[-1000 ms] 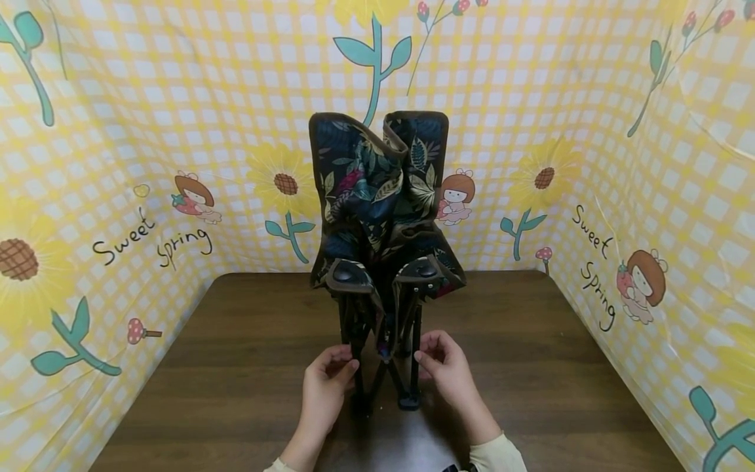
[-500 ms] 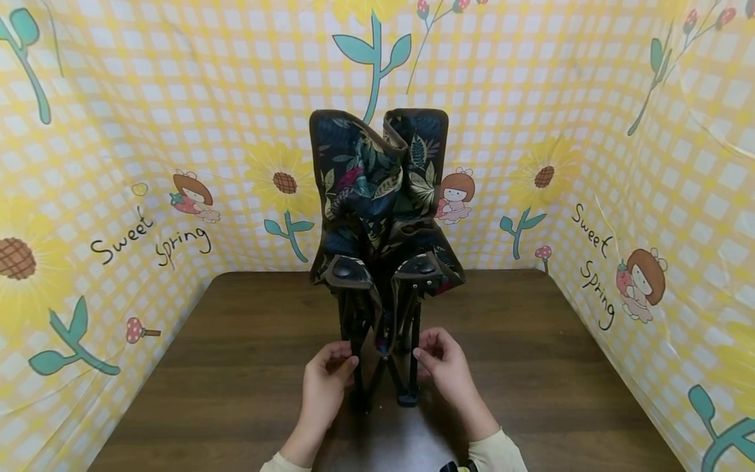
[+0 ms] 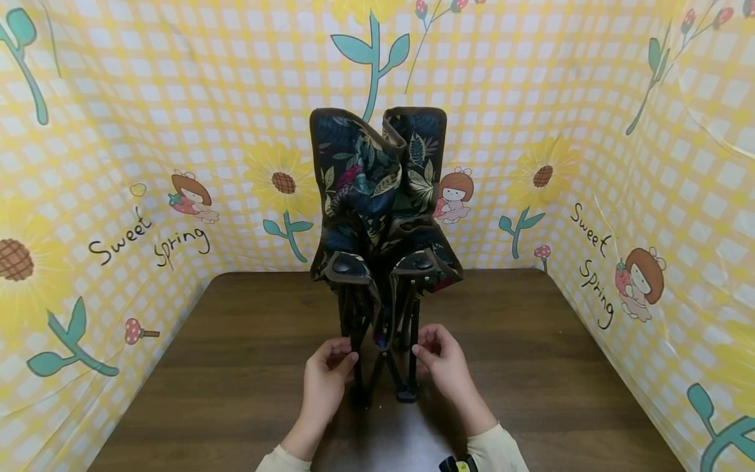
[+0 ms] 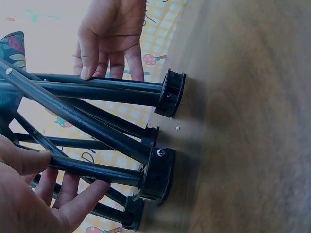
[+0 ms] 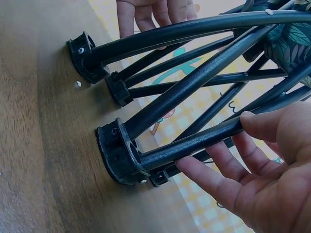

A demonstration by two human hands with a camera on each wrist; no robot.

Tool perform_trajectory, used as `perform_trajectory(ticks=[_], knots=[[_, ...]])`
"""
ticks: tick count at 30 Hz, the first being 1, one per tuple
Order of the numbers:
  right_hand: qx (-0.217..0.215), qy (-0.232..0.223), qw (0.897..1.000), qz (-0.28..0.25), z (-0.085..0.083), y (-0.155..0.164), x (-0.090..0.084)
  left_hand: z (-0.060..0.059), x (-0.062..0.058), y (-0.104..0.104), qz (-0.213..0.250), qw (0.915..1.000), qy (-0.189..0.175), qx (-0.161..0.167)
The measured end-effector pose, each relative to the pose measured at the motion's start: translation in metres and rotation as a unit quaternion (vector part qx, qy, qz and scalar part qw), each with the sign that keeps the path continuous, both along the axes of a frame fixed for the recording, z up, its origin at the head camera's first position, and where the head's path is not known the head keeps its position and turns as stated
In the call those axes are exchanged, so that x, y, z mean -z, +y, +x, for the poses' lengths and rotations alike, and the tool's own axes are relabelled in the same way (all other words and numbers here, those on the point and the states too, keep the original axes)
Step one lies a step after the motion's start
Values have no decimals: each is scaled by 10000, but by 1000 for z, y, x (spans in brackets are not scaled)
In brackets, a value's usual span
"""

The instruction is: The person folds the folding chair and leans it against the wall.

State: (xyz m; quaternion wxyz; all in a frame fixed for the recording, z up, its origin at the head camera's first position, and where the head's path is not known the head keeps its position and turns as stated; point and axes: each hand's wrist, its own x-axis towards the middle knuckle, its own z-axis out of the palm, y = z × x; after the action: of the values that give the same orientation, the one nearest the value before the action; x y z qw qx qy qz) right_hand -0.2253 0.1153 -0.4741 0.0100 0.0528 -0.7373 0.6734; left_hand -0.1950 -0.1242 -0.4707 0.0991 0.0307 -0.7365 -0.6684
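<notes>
A small folding chair (image 3: 366, 177) with dark leaf-print fabric stands upright and mostly folded, its black tube legs gathered close and crossing in an X at the front. My left hand (image 3: 326, 373) holds the front left leg low down, thumb on the near side and fingers behind the tube. On the other side my right hand (image 3: 445, 367) pinches the front right leg at about the same height. In the right wrist view, the gripped tube (image 5: 189, 143) ends in a black plastic foot (image 5: 119, 153) at the wood. The seat fabric sags in folds between the legs.
The chair stands on a dark brown wooden table (image 3: 236, 367). A yellow checked cloth (image 3: 236, 131) with flowers and cartoon figures hangs around the back and both sides. One small white speck (image 4: 178, 128) lies between the feet.
Both hands keep their hold on the two front legs. The chair and hands sit very slightly higher in the head view; otherwise little differs.
</notes>
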Motion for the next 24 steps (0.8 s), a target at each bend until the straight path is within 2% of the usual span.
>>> perform_trajectory(ticks=[24], knots=[[-30, 130, 9998, 161, 0, -2, -2, -5, 2, 1, -600, 9979, 241, 67]])
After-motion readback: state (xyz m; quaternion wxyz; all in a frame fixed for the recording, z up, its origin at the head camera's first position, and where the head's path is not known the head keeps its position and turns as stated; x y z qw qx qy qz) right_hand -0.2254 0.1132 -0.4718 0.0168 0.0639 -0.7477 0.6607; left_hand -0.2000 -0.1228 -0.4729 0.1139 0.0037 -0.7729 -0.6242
